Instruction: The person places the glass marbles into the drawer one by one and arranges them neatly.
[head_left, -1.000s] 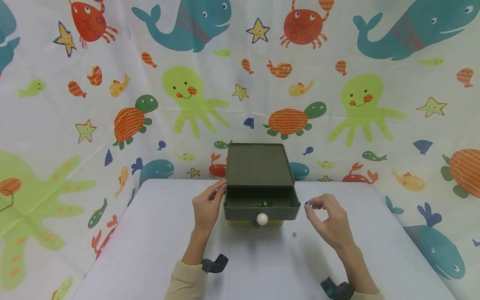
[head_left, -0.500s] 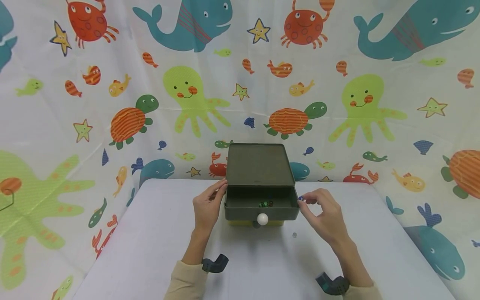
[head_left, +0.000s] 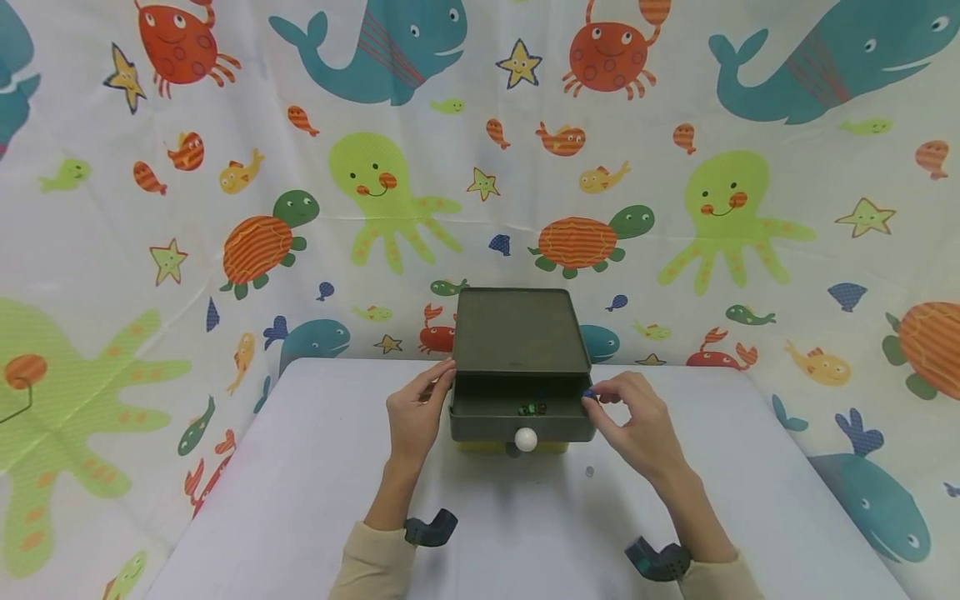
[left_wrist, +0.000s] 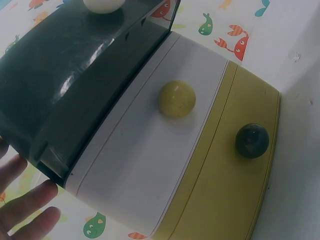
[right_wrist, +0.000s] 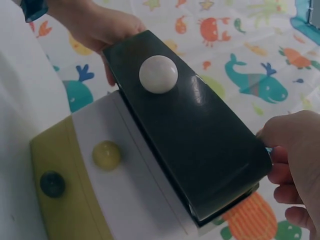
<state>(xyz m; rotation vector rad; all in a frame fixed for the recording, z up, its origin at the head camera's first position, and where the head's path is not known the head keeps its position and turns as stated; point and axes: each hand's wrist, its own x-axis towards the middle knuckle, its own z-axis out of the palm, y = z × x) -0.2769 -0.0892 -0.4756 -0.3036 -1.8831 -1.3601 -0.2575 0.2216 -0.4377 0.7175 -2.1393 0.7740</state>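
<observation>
Your right hand (head_left: 633,425) pinches a small blue bead (head_left: 590,393) over the open top drawer (head_left: 517,412); your left hand (head_left: 415,414), fingers straight, steadies the drawer box (head_left: 517,333).

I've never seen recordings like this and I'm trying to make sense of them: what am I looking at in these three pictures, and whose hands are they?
There is no machine here: a person works with two bare hands, wearing one camera on the head and one on each wrist. The wide picture is the head view, looking down at a white table in front of a sea-animal curtain. On the table stands a small chest of drawers. Its dark green top drawer is pulled open, with a few small marbles inside. The left hand rests against the chest's left side. The right hand pinches a small blue marble at the drawer's right edge. The two close-ups are the wrist views, seen from low down: they show the white drawer and yellow drawer below, both closed.
</observation>
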